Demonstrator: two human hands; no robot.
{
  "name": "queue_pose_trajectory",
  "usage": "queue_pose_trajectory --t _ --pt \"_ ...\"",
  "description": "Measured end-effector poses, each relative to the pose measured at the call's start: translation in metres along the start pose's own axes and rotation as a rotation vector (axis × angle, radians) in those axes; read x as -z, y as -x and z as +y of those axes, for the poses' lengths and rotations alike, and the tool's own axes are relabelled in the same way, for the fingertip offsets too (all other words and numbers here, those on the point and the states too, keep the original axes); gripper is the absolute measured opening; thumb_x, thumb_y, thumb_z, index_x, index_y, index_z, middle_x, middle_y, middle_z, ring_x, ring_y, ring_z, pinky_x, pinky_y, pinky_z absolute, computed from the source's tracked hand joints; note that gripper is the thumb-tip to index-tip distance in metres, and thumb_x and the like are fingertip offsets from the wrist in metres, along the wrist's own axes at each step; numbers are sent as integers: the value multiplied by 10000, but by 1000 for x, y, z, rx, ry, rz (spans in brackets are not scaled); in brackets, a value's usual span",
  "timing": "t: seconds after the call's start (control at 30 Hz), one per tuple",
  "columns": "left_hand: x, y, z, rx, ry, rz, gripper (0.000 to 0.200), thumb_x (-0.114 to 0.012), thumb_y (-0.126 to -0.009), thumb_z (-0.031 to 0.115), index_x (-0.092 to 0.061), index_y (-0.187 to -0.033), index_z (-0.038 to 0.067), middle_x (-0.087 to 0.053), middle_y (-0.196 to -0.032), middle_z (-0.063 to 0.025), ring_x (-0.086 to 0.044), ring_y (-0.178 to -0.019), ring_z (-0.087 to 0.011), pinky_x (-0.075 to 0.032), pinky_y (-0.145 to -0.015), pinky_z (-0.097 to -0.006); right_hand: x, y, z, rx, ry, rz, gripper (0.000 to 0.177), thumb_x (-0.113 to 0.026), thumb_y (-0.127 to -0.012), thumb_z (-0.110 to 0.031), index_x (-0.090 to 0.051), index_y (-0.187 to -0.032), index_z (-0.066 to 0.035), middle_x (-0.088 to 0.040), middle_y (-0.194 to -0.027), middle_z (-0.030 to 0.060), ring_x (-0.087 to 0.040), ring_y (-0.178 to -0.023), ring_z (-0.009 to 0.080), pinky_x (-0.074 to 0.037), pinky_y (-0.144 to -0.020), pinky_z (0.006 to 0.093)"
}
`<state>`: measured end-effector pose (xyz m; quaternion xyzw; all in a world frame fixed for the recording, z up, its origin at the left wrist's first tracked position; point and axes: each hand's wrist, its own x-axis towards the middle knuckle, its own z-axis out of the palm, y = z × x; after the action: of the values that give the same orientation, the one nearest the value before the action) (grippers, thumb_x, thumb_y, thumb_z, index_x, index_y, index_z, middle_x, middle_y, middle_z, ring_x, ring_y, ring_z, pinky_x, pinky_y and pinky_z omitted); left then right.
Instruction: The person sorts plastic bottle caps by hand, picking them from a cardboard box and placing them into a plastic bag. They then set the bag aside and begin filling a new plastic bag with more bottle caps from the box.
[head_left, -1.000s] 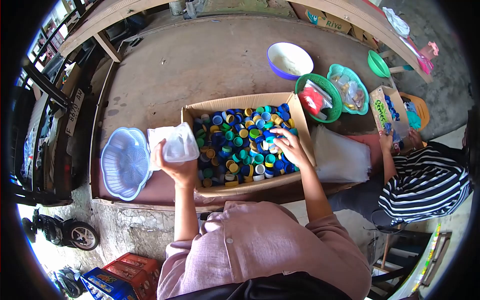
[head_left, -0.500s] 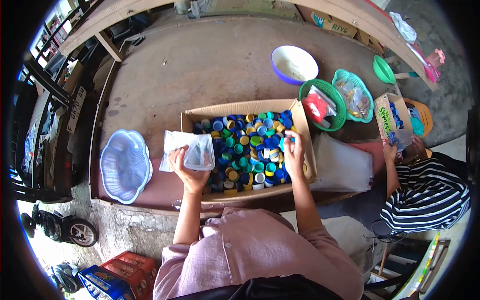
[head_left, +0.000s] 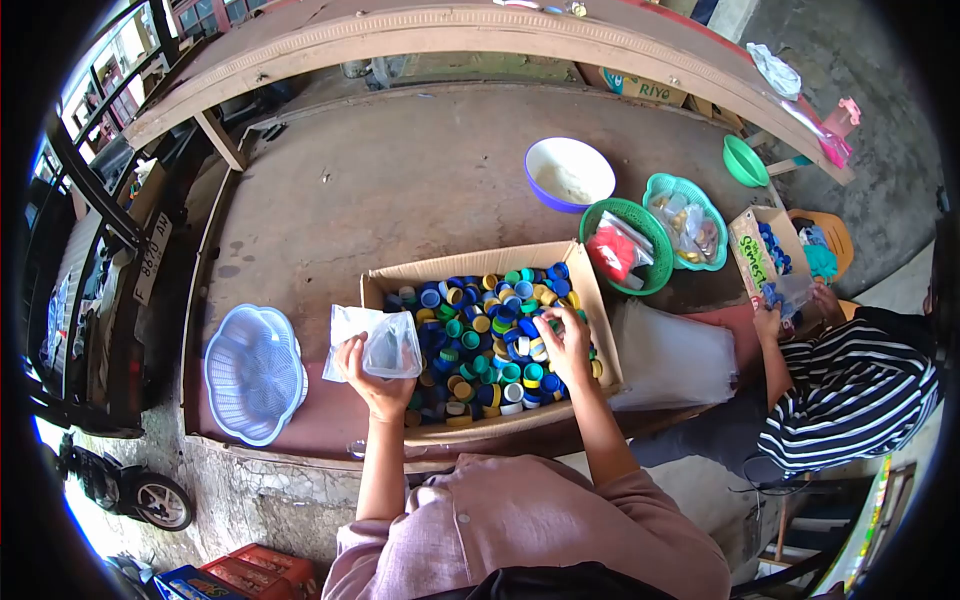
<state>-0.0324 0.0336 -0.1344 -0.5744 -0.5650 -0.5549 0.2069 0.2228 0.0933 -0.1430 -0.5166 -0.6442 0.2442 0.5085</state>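
Observation:
A cardboard box (head_left: 478,259) full of blue, green, yellow and white bottle caps (head_left: 490,340) lies on the brown table in front of me. At its left side my left hand (head_left: 378,380) holds a clear plastic bag (head_left: 385,343), thumb on top. Over the right part of the caps is my right hand (head_left: 567,345), fingers bent and pinched; what they hold, if anything, is too small to make out.
Clear plastic sheets (head_left: 665,360) lie right of the box. Beyond are a green basket (head_left: 655,240), a teal basket (head_left: 715,220) and a white-purple bowl (head_left: 570,175). A pale blue basket (head_left: 253,375) stands left. A co-worker (head_left: 850,390) sits right, near a smaller box (head_left: 745,255).
The view has tilted, so the table and box appear lower. My right hand has moved slightly left and down over the caps. The left hand still holds the bag.

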Motion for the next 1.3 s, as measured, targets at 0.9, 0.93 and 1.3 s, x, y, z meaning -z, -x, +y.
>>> queue_pose_trajectory --t 0.9,0.93,1.3 --pt "86 2 -25 280 -174 124 710 -684 -598 -30 -288 -1187 3 -393 -1142 -153 -425 -1049 -296 -371 -933 -428 -1 -29 -8 206 441 -404 403 -649 -703 -137 -514 -1064 -23 -519 -1048 151 -509 -958 315 -391 -860 389" --pt "90 7 -24 280 -181 125 710 -684 -598 -30 -288 -1187 3 -393 -1142 -153 -425 -1049 -296 -371 -933 -428 -12 -30 -17 221 407 -481 381 -660 -686 -120 -536 -1037 -40 -528 -1024 132 -517 -948 303 -402 -849 384" --pt "100 21 -11 273 -274 68 714 -696 -597 -19 -284 -1180 0 -402 -1117 -160 -432 -1023 -291 -364 -910 -423 -89 -25 -9 484 423 -753 233 -641 -636 -40 -636 -867 -70 -525 -816 67 -538 -808 233 -457 -680 353"
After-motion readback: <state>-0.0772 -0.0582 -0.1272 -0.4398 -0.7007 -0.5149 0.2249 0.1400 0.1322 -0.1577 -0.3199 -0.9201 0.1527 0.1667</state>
